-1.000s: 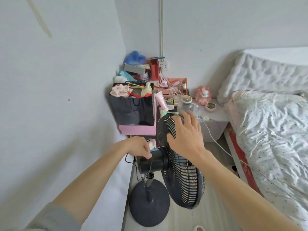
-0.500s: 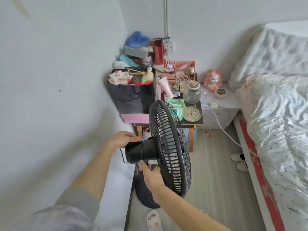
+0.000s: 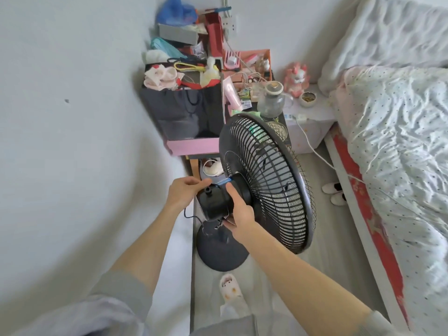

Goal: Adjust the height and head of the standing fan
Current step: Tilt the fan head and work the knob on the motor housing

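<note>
The standing fan (image 3: 266, 185) is resting on the floor (image 3: 327, 214) beside the bed (image 3: 400, 141). My 2 grips are clamping its motor housing (image 3: 213, 204): left hand (image 3: 184, 194) at the rear, right hand (image 3: 240, 214) underneath, nearer the neck. Housing axis is pointing bedward.

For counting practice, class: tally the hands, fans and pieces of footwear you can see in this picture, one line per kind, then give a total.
hands: 2, left hand and right hand
standing fan: 1
white shoes by the bed: 2
patterned slipper: 1
Total: 6
</note>
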A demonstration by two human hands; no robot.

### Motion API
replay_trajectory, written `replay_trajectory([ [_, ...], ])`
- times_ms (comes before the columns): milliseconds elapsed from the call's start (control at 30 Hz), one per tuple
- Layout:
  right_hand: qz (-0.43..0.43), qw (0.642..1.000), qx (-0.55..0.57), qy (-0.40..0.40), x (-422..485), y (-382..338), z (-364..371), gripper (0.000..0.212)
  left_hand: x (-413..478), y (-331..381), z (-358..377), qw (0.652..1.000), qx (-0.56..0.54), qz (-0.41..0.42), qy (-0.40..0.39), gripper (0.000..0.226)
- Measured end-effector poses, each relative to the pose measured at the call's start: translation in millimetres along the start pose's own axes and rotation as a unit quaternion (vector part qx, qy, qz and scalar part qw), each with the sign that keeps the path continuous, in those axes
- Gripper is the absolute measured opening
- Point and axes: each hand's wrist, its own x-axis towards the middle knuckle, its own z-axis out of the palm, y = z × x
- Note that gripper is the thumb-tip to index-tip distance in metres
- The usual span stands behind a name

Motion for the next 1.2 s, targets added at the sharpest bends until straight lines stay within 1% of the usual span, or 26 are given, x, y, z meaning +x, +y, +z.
replay_trajectory([
  [67, -0.009, 1.0, -0.009, 0.003, 0, 5, 3, 0.094, -3, -10, 0, 1.0, -0.012, 0.009, 0.023, 0.034],
  [133, -0.016, 1.0, -0.022, 0.009, 1, 8, 4, 0.095, -7, -19, 0, 0.998, -0.052, 0.002, 0.024, 0.034],
  [233, -0.019, 0.999, -0.015, 0.023, 4, 12, 5, 0.099, -14, -39, 0, 0.985, -0.165, -0.038, -0.007, 0.028],
  [300, -0.02, 0.999, -0.014, 0.033, 5, 11, 6, 0.1, -20, -54, 1, 0.976, -0.202, -0.073, -0.03, 0.028],
  [367, -0.018, 0.999, -0.024, 0.04, 5, 10, 7, 0.099, -26, -67, 7, 0.975, -0.204, -0.085, -0.027, 0.032],
  [467, -0.015, 0.998, -0.048, 0.043, 3, 5, 4, 0.092, -31, -72, 19, 0.986, -0.163, -0.04, 0.014, 0.036],
  [533, -0.01, 0.998, -0.058, 0.035, 3, 3, 1, 0.084, -28, -67, 27, 0.993, -0.11, -0.016, 0.024, 0.028],
  [600, 0.001, 0.997, -0.069, 0.017, 2, 3, 1, 0.079, -23, -65, 35, 0.997, -0.068, -0.012, 0.029, 0.018],
  [667, 0.014, 0.997, -0.082, 0.002, -1, 2, 3, 0.078, -19, -64, 42, 0.999, -0.023, -0.024, 0.039, 0.018],
  [700, 0.017, 0.996, -0.091, -0.001, -2, 0, 4, 0.08, -17, -64, 44, 0.998, -0.031, -0.04, 0.043, 0.019],
  [767, 0.015, 0.995, -0.103, 0.006, -3, -4, 7, 0.087, -16, -64, 45, 0.992, -0.092, -0.077, 0.033, 0.02],
  [833, 0.017, 0.994, -0.105, 0.013, -1, -5, 10, 0.09, -18, -64, 43, 0.984, -0.138, -0.112, 0.013, 0.031],
  [867, 0.017, 0.994, -0.106, 0.016, 0, -5, 12, 0.091, -20, -65, 42, 0.98, -0.153, -0.126, 0.005, 0.032],
  [1000, 0.014, 0.994, -0.1, 0.028, 2, 7, 20, 0.091, -33, -77, 29, 0.941, -0.283, -0.181, -0.037, 0.021],
  [1067, 0.017, 0.996, -0.087, 0.026, 2, 9, 25, 0.092, -38, -84, 29, 0.939, -0.282, -0.193, -0.042, 0.015],
  [1100, 0.017, 0.996, -0.083, 0.027, 1, 9, 27, 0.093, -42, -84, 31, 0.942, -0.273, -0.192, -0.032, 0.016],
  [1167, 0.014, 0.996, -0.084, 0.039, 0, 7, 31, 0.095, -46, -78, 38, 0.951, -0.252, -0.177, -0.008, 0.028],
  [1200, 0.014, 0.994, -0.091, 0.051, 0, 6, 31, 0.097, -47, -74, 42, 0.962, -0.222, -0.158, 0.002, 0.031],
])
